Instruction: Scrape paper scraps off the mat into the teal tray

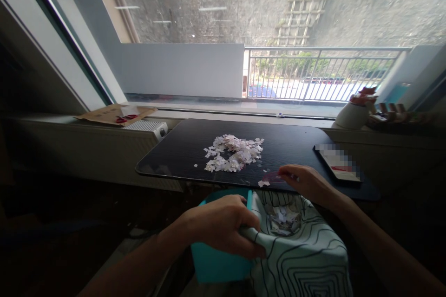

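A heap of small white paper scraps [237, 153] lies on the dark tabletop [174, 148]. My left hand [226, 222] is closed on the rim of a pale green cloth bag [310, 250] patterned with black lines. Inside the bag lie more paper scraps [284, 218]. A turquoise bin [219, 262] stands beside the bag, under my left hand. At the table's near edge my right hand [306, 181] pinches a thin, see-through reddish piece [272, 176], whose exact kind I cannot make out. A few loose scraps [264, 184] lie right by it.
A tablet-like device [337, 162] with a blurred screen rests at the table's right. Red scissors [126, 118] lie on a brown paper envelope [104, 113] at the left, above a radiator [153, 127]. A white vase [350, 113] stands on the sill at right.
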`<move>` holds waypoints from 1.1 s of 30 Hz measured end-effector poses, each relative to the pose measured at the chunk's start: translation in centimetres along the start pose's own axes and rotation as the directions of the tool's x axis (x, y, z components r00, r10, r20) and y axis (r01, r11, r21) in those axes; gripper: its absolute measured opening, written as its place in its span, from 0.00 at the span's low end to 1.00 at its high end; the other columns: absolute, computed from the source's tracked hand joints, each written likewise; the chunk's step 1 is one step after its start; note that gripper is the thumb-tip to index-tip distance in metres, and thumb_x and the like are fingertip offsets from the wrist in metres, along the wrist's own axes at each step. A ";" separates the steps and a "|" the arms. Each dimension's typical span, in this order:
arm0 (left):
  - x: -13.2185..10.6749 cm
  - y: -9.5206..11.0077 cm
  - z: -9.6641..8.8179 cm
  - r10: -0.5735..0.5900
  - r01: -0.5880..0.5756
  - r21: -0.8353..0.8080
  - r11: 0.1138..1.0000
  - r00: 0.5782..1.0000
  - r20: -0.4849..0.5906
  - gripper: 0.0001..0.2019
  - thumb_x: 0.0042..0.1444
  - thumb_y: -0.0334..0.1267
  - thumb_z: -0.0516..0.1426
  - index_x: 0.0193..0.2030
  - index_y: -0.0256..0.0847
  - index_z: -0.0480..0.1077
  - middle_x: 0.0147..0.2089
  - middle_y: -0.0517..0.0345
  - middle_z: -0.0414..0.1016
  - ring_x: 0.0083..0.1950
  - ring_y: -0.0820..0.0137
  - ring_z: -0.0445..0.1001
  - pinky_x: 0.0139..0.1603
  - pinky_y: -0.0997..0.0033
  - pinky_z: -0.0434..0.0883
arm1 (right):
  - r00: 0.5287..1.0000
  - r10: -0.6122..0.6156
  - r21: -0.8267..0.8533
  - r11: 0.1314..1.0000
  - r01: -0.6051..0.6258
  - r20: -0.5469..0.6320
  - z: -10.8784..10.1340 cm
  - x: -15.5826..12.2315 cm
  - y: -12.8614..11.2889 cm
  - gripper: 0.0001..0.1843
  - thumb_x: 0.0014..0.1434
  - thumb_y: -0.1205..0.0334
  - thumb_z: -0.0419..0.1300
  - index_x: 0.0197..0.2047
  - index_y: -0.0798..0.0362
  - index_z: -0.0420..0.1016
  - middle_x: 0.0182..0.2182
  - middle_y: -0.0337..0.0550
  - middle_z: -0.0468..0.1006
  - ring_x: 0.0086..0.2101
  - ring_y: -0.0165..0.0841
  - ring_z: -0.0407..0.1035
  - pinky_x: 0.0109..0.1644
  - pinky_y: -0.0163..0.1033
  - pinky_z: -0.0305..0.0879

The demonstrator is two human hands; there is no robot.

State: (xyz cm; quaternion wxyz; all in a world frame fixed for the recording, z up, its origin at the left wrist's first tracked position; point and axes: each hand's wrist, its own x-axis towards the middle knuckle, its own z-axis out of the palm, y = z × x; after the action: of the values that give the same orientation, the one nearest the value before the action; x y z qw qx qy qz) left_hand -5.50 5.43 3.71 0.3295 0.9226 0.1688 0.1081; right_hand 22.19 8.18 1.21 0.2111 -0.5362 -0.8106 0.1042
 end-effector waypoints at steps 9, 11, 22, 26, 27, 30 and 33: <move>0.0 0.4 0.0 -0.023 0.023 0.001 1.000 1.000 -0.006 0.09 0.51 0.40 0.68 0.30 0.37 0.77 0.18 0.71 0.61 0.24 0.78 0.63 0.55 0.71 0.60 | 0.999 0.009 0.058 0.998 -0.006 -0.045 -0.2 -0.4 -0.3 0.14 0.63 0.58 0.54 0.42 0.54 0.80 0.33 0.44 0.82 0.30 0.33 0.71 0.36 0.36 0.66; -0.1 0.4 0.1 -0.025 0.025 -0.003 1.000 1.000 -0.008 0.09 0.49 0.40 0.68 0.29 0.37 0.77 0.17 0.72 0.60 0.22 0.79 0.63 0.55 0.70 0.60 | 1.000 -0.024 0.057 0.998 0.024 0.001 0.0 -0.1 -0.7 0.14 0.63 0.59 0.54 0.42 0.54 0.80 0.34 0.44 0.82 0.30 0.33 0.71 0.35 0.36 0.66; 1.6 0.8 2.4 0.210 -0.218 0.207 0.954 0.976 0.060 0.12 0.48 0.48 0.69 0.27 0.43 0.75 0.14 0.68 0.62 0.21 0.72 0.67 0.48 0.68 0.63 | 0.982 0.169 -0.258 0.948 -0.185 -0.080 0.1 2.3 -0.5 0.14 0.64 0.61 0.51 0.41 0.54 0.78 0.34 0.50 0.82 0.32 0.38 0.74 0.33 0.37 0.58; 2.5 1.2 2.6 0.225 -0.250 0.267 0.931 0.967 0.122 0.13 0.47 0.50 0.69 0.27 0.45 0.75 0.15 0.67 0.65 0.23 0.69 0.70 0.44 0.68 0.64 | 0.992 0.125 -0.267 0.955 -0.128 -0.028 1.0 3.0 -1.7 0.12 0.65 0.59 0.52 0.40 0.51 0.77 0.33 0.45 0.82 0.32 0.35 0.74 0.31 0.35 0.55; 2.7 1.4 2.6 0.217 -0.247 0.287 0.926 0.967 0.134 0.14 0.47 0.51 0.69 0.26 0.45 0.75 0.15 0.67 0.66 0.24 0.69 0.70 0.42 0.68 0.65 | 0.992 0.122 -0.271 0.954 -0.125 -0.027 1.1 3.3 -1.9 0.12 0.65 0.59 0.52 0.40 0.51 0.77 0.33 0.44 0.82 0.32 0.35 0.74 0.31 0.35 0.55; 3.1 1.9 2.8 0.206 -0.252 0.343 0.905 0.964 0.166 0.15 0.48 0.52 0.68 0.24 0.45 0.73 0.15 0.66 0.66 0.22 0.69 0.69 0.38 0.66 0.64 | 0.989 0.138 -0.293 0.944 -0.148 -0.056 1.0 4.2 -1.8 0.14 0.66 0.61 0.50 0.42 0.53 0.76 0.34 0.48 0.82 0.33 0.37 0.74 0.31 0.36 0.54; 3.3 2.0 3.0 0.224 -0.281 0.356 0.891 0.955 0.194 0.15 0.47 0.52 0.68 0.24 0.45 0.73 0.15 0.66 0.67 0.21 0.68 0.68 0.35 0.65 0.63 | 0.990 0.131 -0.301 0.943 -0.141 -0.052 1.3 4.8 -1.5 0.15 0.66 0.64 0.48 0.43 0.55 0.76 0.36 0.50 0.82 0.34 0.38 0.75 0.32 0.37 0.54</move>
State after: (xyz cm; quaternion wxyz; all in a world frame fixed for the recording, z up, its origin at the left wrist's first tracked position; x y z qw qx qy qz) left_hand -1.06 3.52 2.98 0.1395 0.9883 0.0401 0.0466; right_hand 18.74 12.01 1.74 0.1311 -0.6184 -0.7747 -0.0157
